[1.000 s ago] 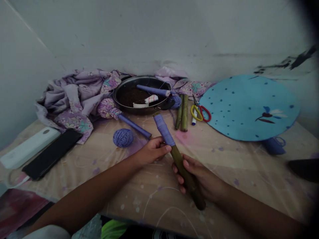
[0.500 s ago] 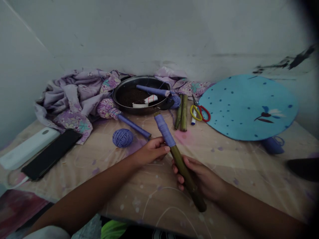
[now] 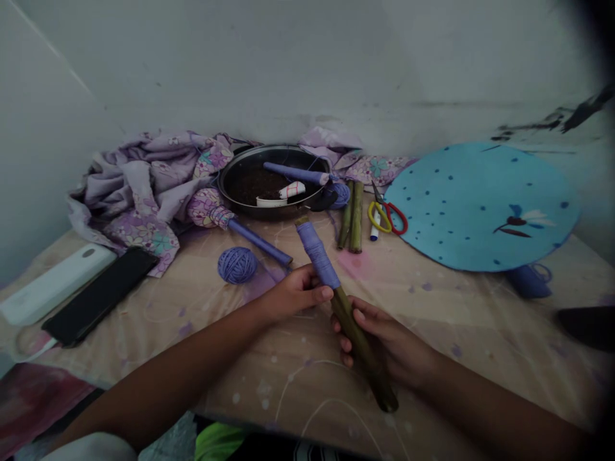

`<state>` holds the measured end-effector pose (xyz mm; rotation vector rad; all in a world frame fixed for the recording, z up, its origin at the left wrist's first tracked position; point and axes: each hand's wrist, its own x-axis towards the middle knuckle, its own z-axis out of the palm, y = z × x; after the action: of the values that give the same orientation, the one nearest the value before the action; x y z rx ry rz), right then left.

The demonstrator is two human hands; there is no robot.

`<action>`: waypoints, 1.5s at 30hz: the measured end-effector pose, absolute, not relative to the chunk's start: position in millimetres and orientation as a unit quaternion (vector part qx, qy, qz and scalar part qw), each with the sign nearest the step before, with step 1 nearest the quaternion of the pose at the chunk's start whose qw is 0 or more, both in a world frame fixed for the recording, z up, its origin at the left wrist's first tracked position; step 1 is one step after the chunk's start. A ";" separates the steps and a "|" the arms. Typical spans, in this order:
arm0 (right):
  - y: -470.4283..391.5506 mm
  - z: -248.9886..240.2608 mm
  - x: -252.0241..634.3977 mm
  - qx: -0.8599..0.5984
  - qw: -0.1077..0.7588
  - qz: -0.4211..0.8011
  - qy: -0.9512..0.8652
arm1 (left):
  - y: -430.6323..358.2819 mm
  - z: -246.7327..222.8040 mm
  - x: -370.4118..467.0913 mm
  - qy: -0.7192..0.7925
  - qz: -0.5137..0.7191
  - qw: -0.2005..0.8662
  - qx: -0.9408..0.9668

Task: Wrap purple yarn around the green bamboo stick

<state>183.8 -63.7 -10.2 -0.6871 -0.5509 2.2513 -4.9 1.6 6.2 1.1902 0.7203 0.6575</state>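
Note:
A green bamboo-like stick (image 3: pixel 360 339) slants across the middle, its upper part wrapped in purple yarn (image 3: pixel 318 255); a short bit of the top end is bare. My right hand (image 3: pixel 379 333) is closed around the unwrapped lower part, fingers on its left side and thumb on top. At the lower edge of the wrapping, my left hand (image 3: pixel 303 291) is pinched, thumb against the stick, apparently on the yarn strand; its other fingers are partly hidden behind. A ball of purple yarn (image 3: pixel 237 265) lies left of the stick, near my left hand.
Behind lie a dark pan (image 3: pixel 225 198) with soil and a purple-wrapped stick, two bare sticks (image 3: pixel 355 218), scissors (image 3: pixel 388 216), and a blue round board (image 3: pixel 461 211). Leftward are floral cloth (image 3: pixel 144 186), a cloth-headed wrapped stick (image 3: pixel 259 241), a phone (image 3: pixel 100 298) and a white device (image 3: pixel 57 285).
My left thumb has shifted slightly right and down along the edge of the wrapping. The stick and my right hand stay almost where they were; the view has moved very slightly.

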 end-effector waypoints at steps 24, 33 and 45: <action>-65.5 -11.9 184.9 -0.253 0.365 0.869 -0.219 | 1.2 4.9 -5.5 0.318 0.314 0.735 0.510; -65.1 -9.1 184.4 -0.250 0.372 0.865 -0.226 | 0.9 2.6 -6.0 0.318 0.315 0.741 0.501; -63.0 -11.1 182.4 -0.243 0.370 0.872 -0.210 | 2.8 6.2 -3.2 0.322 0.308 0.714 0.540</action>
<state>182.4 -63.0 -11.1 -0.6224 -0.5398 2.2366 -3.2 2.8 6.2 1.1961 0.7136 0.6833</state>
